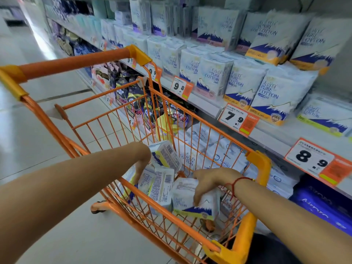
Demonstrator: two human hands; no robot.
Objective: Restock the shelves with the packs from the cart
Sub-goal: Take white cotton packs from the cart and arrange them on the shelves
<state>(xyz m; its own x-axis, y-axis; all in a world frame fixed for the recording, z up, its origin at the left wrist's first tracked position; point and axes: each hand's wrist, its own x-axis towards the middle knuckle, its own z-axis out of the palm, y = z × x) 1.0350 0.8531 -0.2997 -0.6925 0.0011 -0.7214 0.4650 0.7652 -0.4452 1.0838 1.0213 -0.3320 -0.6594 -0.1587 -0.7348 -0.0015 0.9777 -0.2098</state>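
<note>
Our right hand point(209, 184) curled over a white pack point(196, 204) in the orange cart point(255, 221), our left hand point(142, 164) reaching among the packs point(162, 180), its grip hidden, shelves point(209, 105) just beside.

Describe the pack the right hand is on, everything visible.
The pack is a soft white plastic-wrapped bundle printed with blue "COTTON" lettering, a dark blue snow-capped mountain and a yellow band along its lower edge. It lies tilted inside the orange wire cart, near the corner closest to the person, beside other similar packs. The right hand grips it from above, fingers curled over its top and front face. It looks full and unopened.
</note>
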